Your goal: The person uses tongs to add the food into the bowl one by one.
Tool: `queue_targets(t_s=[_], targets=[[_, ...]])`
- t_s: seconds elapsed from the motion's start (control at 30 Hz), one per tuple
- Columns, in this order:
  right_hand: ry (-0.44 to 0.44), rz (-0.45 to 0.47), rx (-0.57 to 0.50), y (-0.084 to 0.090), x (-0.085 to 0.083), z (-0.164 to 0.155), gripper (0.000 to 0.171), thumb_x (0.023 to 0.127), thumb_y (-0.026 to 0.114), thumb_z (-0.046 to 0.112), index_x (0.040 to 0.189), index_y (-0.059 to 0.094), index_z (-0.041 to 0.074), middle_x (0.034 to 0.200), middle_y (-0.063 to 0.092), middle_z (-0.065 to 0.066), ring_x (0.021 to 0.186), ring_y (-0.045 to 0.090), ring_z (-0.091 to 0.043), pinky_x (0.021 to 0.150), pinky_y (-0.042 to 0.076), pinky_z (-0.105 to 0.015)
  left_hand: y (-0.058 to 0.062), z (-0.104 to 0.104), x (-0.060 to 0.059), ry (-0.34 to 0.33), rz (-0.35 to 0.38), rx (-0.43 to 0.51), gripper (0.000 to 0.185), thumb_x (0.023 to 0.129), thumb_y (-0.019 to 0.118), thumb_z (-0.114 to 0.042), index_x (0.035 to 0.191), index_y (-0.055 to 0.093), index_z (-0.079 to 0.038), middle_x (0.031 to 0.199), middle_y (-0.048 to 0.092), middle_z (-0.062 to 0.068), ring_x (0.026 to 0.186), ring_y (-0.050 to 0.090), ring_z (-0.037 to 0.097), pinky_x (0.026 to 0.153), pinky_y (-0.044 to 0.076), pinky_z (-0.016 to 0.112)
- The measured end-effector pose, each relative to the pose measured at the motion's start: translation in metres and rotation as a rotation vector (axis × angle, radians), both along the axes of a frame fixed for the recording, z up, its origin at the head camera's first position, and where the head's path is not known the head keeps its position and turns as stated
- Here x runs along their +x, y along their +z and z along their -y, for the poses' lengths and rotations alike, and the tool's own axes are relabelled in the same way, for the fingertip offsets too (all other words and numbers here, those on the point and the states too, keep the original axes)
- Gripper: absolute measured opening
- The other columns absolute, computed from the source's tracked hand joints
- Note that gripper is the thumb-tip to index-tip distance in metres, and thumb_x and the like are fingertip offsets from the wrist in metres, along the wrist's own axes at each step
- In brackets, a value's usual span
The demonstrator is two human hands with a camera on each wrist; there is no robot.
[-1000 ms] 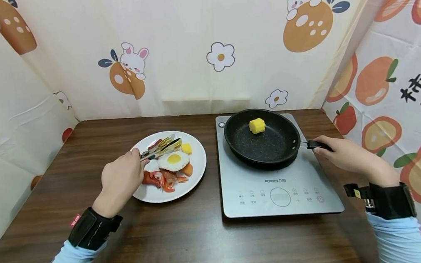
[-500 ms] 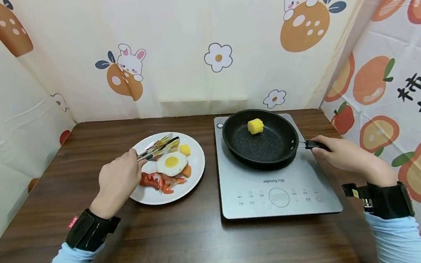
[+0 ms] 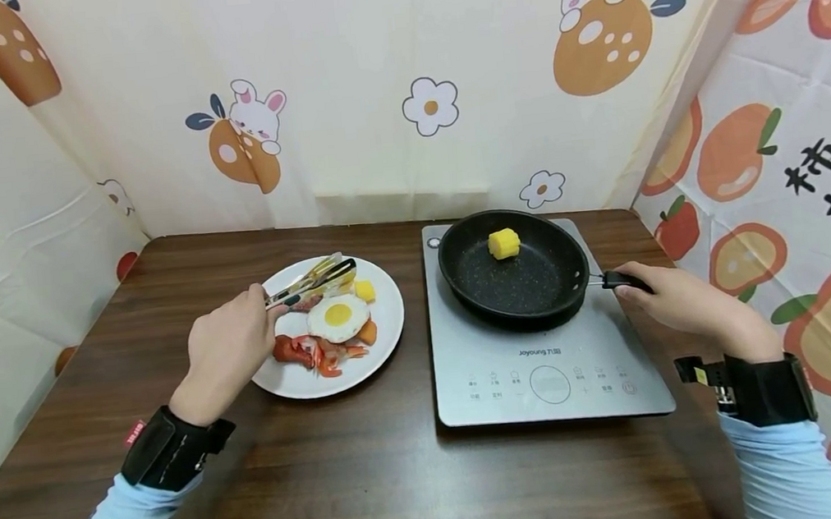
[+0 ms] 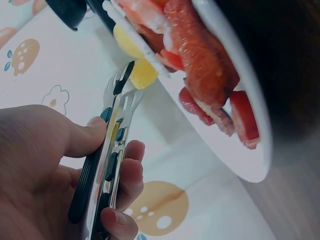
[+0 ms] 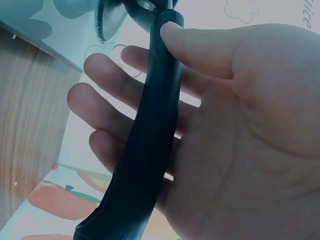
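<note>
Head view, stock as it lies. Your left hand (image 3: 226, 346) pinches tongs (image 3: 311, 283), tips empty over the plate (image 3: 288, 382). Your right hand (image 3: 674, 299) loosely holds the pan handle (image 3: 623, 280). One corn piece (image 3: 504, 243) moved; egg (image 3: 337, 317), sausage, shrimp remain plated.

Looks like a little staged cooking corner, not a real kitchen; a dark wooden table (image 3: 375, 477) is boxed in on three sides by hanging cartoon cloth (image 3: 370, 74) with bunnies, flowers and persimmons; on it sits a portable induction cooktop (image 3: 543, 364) with a black frying pan (image 3: 513, 276); next to that, a white plate (image 3: 391, 319) of fried egg and shrimp.
</note>
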State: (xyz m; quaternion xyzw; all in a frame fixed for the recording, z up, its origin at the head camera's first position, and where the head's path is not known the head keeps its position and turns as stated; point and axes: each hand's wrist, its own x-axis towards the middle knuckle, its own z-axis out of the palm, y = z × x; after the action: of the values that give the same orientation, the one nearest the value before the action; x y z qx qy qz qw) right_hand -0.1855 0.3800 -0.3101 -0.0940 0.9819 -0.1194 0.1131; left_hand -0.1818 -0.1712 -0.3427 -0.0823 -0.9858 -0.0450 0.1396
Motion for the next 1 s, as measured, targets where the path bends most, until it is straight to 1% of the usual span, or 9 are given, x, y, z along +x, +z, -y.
queue_targets(t_s=[0.13, 0.23, 0.4, 0.47, 0.6, 0.73, 0.87, 1.0], targets=[[0.006, -0.01, 0.011, 0.0, 0.0, 0.0, 0.042, 0.106, 0.055, 0.027, 0.137, 0.052, 0.0, 0.111, 0.069, -0.021, 0.09, 0.063, -0.031, 0.085, 0.052, -0.06, 0.008, -0.002, 0.001, -0.003, 0.014, 0.021, 0.033, 0.101, 0.061, -0.028, 0.093, 0.052, 0.002, 0.059, 0.047, 0.008, 0.045, 0.045, 0.022, 0.039, 0.029, 0.032], [0.009, -0.015, 0.013, 0.001, -0.001, 0.0, 0.042, 0.106, 0.054, 0.027, 0.137, 0.052, 0.0, 0.109, 0.069, -0.02, 0.089, 0.062, -0.03, 0.083, 0.052, -0.058, 0.015, -0.005, 0.002, -0.012, 0.01, 0.033, 0.034, 0.101, 0.062, -0.031, 0.095, 0.053, 0.002, 0.059, 0.047, 0.008, 0.045, 0.046, 0.022, 0.039, 0.029, 0.032], [0.006, -0.02, 0.013, 0.001, -0.001, 0.0, 0.042, 0.106, 0.054, 0.027, 0.138, 0.052, -0.001, 0.107, 0.069, -0.019, 0.087, 0.061, -0.029, 0.081, 0.052, -0.055, 0.026, -0.017, 0.002, -0.031, -0.001, 0.053, 0.032, 0.103, 0.06, -0.031, 0.094, 0.054, 0.0, 0.059, 0.047, 0.007, 0.045, 0.045, 0.021, 0.04, 0.028, 0.032], [0.006, -0.023, 0.018, 0.001, -0.001, 0.0, 0.042, 0.106, 0.054, 0.026, 0.137, 0.053, -0.001, 0.108, 0.069, -0.019, 0.087, 0.061, -0.029, 0.081, 0.052, -0.056, 0.03, -0.024, 0.003, -0.04, -0.003, 0.059, 0.031, 0.103, 0.06, -0.029, 0.093, 0.054, -0.001, 0.058, 0.047, 0.007, 0.045, 0.045, 0.02, 0.04, 0.028, 0.032], [0.004, -0.024, 0.018, 0.001, -0.001, 0.001, 0.041, 0.106, 0.054, 0.026, 0.137, 0.053, -0.001, 0.106, 0.07, -0.018, 0.087, 0.061, -0.028, 0.081, 0.052, -0.055, 0.037, -0.04, 0.004, -0.07, -0.034, 0.058, 0.031, 0.103, 0.06, -0.03, 0.09, 0.053, -0.002, 0.057, 0.046, 0.006, 0.044, 0.044, 0.02, 0.041, 0.027, 0.03], [-0.003, -0.028, 0.014, 0.002, -0.001, 0.001, 0.041, 0.106, 0.054, 0.026, 0.137, 0.053, -0.001, 0.105, 0.069, -0.017, 0.086, 0.06, -0.028, 0.079, 0.052, -0.052, 0.047, -0.058, 0.0, -0.101, -0.061, 0.066, 0.033, 0.103, 0.06, -0.033, 0.091, 0.054, -0.003, 0.057, 0.046, 0.005, 0.045, 0.043, 0.02, 0.042, 0.025, 0.03], [-0.008, -0.031, 0.017, 0.002, 0.0, 0.001, 0.041, 0.106, 0.054, 0.027, 0.137, 0.053, 0.0, 0.1, 0.068, -0.014, 0.084, 0.058, -0.027, 0.076, 0.05, -0.047, 0.054, -0.076, -0.006, -0.133, -0.078, 0.068, 0.035, 0.103, 0.061, -0.038, 0.094, 0.057, -0.003, 0.061, 0.048, 0.005, 0.046, 0.044, 0.02, 0.043, 0.025, 0.029], [-0.014, -0.025, 0.008, 0.001, -0.001, 0.002, 0.04, 0.105, 0.056, 0.029, 0.134, 0.055, 0.001, 0.093, 0.065, -0.01, 0.081, 0.057, -0.025, 0.069, 0.044, -0.039, 0.056, -0.094, -0.011, -0.18, -0.105, 0.054, 0.036, 0.103, 0.06, -0.038, 0.096, 0.058, -0.003, 0.063, 0.049, 0.005, 0.047, 0.044, 0.02, 0.042, 0.027, 0.029]])
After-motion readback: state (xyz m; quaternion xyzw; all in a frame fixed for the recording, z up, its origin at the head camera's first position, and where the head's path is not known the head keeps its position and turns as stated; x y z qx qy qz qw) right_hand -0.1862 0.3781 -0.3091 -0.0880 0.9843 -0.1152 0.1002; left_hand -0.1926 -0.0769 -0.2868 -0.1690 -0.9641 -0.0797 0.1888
